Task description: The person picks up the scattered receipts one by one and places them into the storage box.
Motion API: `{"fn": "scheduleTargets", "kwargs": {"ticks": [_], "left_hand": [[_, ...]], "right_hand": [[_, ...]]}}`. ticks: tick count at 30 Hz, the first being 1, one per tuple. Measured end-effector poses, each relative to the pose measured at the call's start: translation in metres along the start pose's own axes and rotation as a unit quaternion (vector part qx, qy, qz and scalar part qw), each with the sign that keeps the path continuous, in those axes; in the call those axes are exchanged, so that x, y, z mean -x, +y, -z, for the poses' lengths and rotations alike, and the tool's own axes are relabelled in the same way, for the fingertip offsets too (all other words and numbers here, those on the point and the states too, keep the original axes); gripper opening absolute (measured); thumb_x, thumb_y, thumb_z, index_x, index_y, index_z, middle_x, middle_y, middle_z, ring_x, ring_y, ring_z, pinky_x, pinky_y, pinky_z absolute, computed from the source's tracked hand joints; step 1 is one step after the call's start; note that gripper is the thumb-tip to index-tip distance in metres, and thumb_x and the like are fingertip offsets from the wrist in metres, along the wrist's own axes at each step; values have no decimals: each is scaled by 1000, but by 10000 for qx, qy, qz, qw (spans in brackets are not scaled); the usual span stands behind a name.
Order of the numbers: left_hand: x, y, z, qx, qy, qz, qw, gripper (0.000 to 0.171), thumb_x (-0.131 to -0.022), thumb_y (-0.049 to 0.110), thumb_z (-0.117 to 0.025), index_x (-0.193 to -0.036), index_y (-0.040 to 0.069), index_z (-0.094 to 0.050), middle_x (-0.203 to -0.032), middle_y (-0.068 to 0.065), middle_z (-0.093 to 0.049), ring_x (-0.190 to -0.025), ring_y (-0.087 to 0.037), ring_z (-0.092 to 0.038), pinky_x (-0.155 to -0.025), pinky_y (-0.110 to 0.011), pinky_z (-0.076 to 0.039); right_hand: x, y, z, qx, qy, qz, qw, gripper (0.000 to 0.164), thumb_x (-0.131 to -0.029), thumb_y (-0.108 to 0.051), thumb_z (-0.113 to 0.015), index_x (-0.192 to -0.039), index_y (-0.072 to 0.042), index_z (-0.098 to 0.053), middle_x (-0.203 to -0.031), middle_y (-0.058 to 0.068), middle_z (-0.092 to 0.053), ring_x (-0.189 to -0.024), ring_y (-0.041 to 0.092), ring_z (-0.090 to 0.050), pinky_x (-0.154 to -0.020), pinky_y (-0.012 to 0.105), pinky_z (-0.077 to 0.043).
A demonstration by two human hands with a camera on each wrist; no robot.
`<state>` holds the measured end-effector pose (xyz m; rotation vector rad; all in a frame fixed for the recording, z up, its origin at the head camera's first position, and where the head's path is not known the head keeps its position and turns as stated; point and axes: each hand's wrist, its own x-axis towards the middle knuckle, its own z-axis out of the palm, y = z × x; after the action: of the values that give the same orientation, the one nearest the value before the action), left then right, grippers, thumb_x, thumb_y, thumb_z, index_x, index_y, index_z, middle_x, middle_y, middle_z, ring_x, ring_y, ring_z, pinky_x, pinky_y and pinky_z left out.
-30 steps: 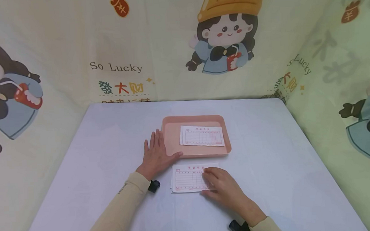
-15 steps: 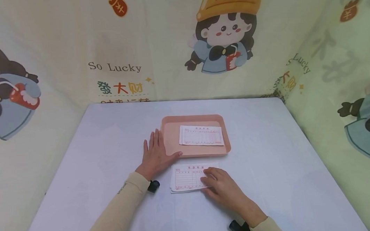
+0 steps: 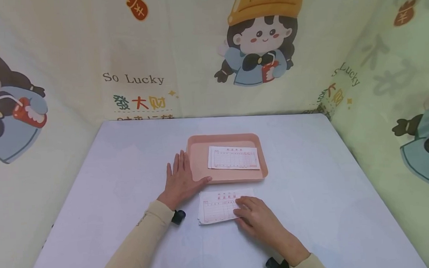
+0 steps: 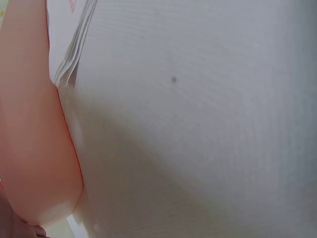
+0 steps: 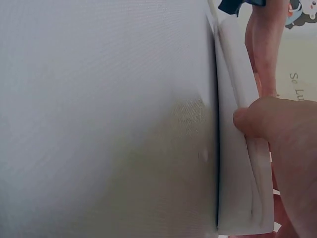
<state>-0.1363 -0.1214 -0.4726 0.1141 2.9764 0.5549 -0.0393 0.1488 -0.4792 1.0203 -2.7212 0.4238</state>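
Note:
White printed receipt slips (image 3: 218, 211) with red lines lie stacked on the table in the head view. My right hand (image 3: 263, 221) pinches the upper slips at their right end; in the right wrist view its thumb (image 5: 285, 119) presses into the near edge of the paper (image 5: 230, 173), where layers stand apart. My left hand (image 3: 180, 179) rests with straight, spread fingers against the left side of a pink tray (image 3: 231, 181), thumb on its front rim. More receipt slips (image 3: 233, 158) lie inside the tray, toward the right. How many slips the right hand holds is hidden.
A white tabletop (image 3: 295, 154) surrounds the tray and slips. A cloth backdrop (image 3: 195, 50) with cartoon figures and lettering rises behind and at both sides. Black wrist cameras (image 3: 179, 217) sit at both wrists.
The right fingertips have curled and the thumb has gone under the slips' edge. The upper slips have tilted up at the near side. The left hand and tray stay put.

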Motion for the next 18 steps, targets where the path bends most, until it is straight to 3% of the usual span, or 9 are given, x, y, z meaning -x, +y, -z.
{"fn": "scheduleTargets", "kwargs": {"ticks": [18], "left_hand": [[1, 0, 1, 17, 11, -8, 10000, 122, -81, 82, -48, -158, 1, 2, -167, -17, 6, -155, -34, 4, -123, -60, -2]], "right_hand": [[0, -2, 2, 201, 156, -53, 9997, 22, -78, -18, -84, -99, -17, -77, -110, 2, -72, -109, 23, -66, -97, 41, -53]]}}
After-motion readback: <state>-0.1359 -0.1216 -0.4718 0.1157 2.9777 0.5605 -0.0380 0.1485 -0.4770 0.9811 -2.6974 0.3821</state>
